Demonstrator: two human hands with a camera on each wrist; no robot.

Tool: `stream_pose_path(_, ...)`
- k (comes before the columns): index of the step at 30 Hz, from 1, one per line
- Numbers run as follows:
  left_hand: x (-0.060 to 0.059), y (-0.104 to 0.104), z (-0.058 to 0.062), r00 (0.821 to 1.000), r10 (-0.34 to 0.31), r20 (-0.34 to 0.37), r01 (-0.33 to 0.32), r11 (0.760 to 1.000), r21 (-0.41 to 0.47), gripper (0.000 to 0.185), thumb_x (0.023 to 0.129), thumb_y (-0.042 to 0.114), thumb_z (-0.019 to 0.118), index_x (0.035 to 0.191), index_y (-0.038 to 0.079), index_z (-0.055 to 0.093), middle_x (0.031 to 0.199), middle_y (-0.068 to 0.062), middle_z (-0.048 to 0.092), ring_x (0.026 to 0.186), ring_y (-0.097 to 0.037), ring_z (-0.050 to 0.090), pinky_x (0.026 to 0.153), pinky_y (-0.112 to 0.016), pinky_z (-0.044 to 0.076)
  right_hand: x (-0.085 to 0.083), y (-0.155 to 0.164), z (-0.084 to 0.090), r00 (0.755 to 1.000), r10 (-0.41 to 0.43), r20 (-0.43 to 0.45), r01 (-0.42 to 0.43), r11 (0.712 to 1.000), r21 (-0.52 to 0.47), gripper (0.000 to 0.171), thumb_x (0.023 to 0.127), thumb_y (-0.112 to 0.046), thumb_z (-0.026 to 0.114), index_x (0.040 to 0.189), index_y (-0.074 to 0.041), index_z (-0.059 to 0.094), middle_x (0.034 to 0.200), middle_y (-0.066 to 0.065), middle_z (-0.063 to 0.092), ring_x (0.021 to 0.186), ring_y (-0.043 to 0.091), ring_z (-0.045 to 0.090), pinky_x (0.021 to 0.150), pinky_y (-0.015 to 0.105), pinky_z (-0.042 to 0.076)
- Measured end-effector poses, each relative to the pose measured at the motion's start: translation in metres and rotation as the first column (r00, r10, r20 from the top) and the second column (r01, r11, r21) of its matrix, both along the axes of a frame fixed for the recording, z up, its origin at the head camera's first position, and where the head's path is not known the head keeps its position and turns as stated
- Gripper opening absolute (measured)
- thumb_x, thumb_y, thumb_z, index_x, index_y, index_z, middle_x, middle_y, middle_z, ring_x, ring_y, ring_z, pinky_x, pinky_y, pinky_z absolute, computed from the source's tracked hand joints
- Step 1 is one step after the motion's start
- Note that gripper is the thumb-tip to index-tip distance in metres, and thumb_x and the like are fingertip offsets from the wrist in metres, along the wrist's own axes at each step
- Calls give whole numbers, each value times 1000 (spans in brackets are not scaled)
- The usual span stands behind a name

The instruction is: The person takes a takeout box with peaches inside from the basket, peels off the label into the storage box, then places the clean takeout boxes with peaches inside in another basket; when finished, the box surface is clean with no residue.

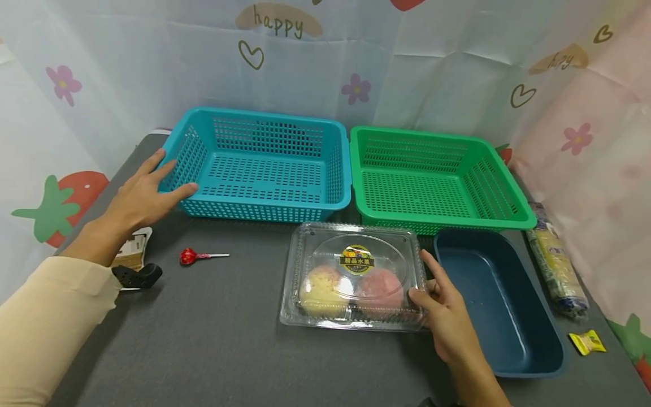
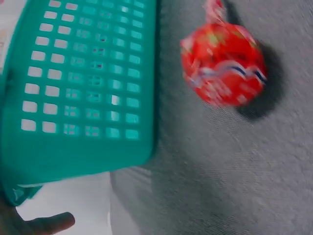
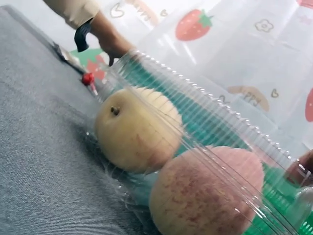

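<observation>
My right hand (image 1: 447,314) grips the right side of a clear plastic fruit box (image 1: 300,249), thumb on the lid. Through the plastic show a round yellow fruit (image 3: 132,129) with a short stem and a pinkish, speckled one (image 3: 205,191). The box overlaps the front edges of both baskets in the head view. Over at the left, my left hand (image 1: 139,192) rests at the left end of a blue perforated basket (image 1: 254,212), fingers spread and the thumb along its front rim. Nearby on the table lies a red-wrapped lollipop (image 1: 188,256), also large in the left wrist view (image 2: 222,66).
A green perforated basket (image 1: 447,220) stands right of the blue one. In front of it is a deep blue basin (image 1: 551,350). Along the right edge lie a long wrapped packet (image 1: 556,265) and a small yellow-wrapped candy (image 1: 587,342). A printed packet (image 1: 133,249) sits behind my left wrist.
</observation>
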State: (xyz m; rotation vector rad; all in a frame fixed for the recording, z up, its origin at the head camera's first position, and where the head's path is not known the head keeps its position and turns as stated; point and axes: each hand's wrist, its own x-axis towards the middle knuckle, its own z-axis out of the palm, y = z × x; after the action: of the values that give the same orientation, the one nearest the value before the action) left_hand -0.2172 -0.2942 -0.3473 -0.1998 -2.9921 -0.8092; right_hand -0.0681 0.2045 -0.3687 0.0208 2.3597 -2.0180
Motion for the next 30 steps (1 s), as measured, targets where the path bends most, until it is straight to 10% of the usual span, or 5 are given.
stream_pose_path(14, 40, 39, 51, 968, -32, -249, 65, 990, 125, 74, 94, 45, 57, 155, 26, 21, 161, 1, 3, 145, -31, 5, 100, -74, 16, 1, -12, -9, 997, -81, -10, 82, 992, 92, 55, 101, -7, 45, 152, -18, 27, 102, 20, 47, 81, 26, 52, 61, 32, 48)
stream_pose_path(30, 95, 99, 66, 831, -127, -541, 295, 926, 235, 84, 86, 65, 57, 151, 17, 36, 159, 3, 16, 143, -24, 18, 103, -66, 23, 1, -13, -15, 993, -113, -33, 116, 989, 87, 53, 101, -9, 48, 151, -17, 32, 105, 19, 49, 91, 27, 55, 69, 31, 51)
